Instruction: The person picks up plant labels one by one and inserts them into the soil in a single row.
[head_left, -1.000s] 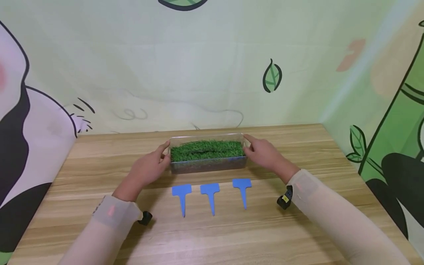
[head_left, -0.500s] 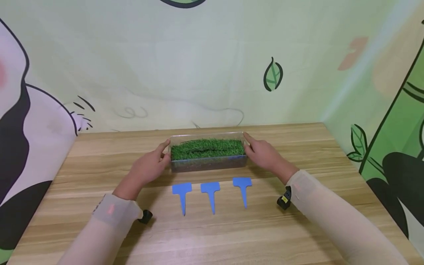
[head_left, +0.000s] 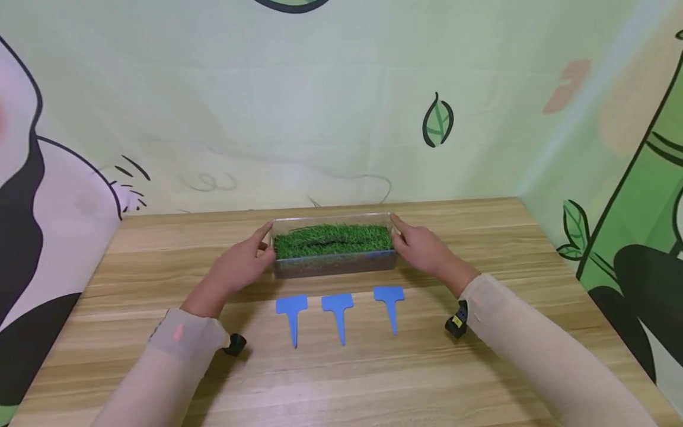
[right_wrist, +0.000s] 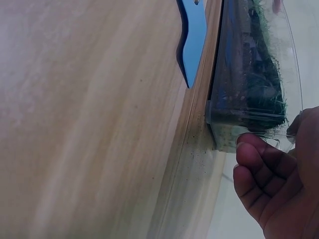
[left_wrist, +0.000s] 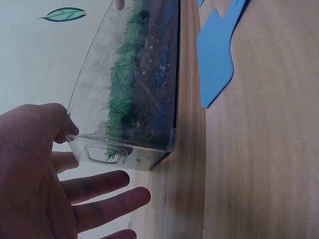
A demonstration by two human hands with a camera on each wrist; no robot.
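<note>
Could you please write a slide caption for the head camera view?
Both hands, left hand and right hand, grip the ends of a clear box of grass behind three blue plant tags.

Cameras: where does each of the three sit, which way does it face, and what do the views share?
Head: worn on the head, looking forward and down at the clear grass box, three blue plant tags, both sleeved arms.
Left wrist: low beside the left hand, facing along the box's left end; thumb at the rim.
Right wrist: low beside the right hand, facing the box's right end; curled fingers show.
Shared: all three see the box and at least one tag.
</note>
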